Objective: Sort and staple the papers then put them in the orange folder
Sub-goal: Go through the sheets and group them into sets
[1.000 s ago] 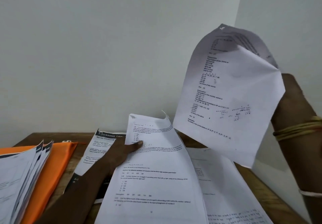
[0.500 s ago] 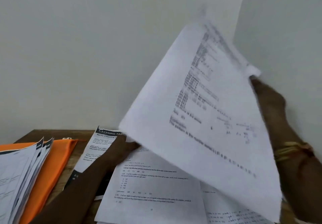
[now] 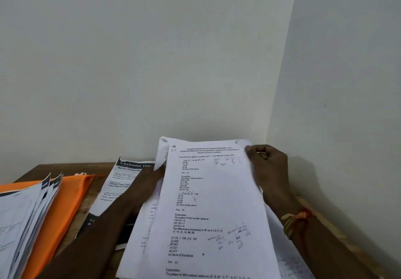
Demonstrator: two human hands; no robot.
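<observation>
Hands (image 3: 268, 170) gripping papers (image 3: 212, 209) over wooden table (image 3: 65, 169) in white-walled corner, orange folder (image 3: 65, 200) left.

We cannot see our left hand's (image 3: 149, 180) fingertips behind the top sheet (image 3: 212, 209); under our grip, lower sheets (image 3: 141, 231) run off the bottom edge.

A brown wooden table (image 3: 65, 171) stands pushed into the corner, where two plain pale walls (image 3: 152, 61) meet above it.
</observation>
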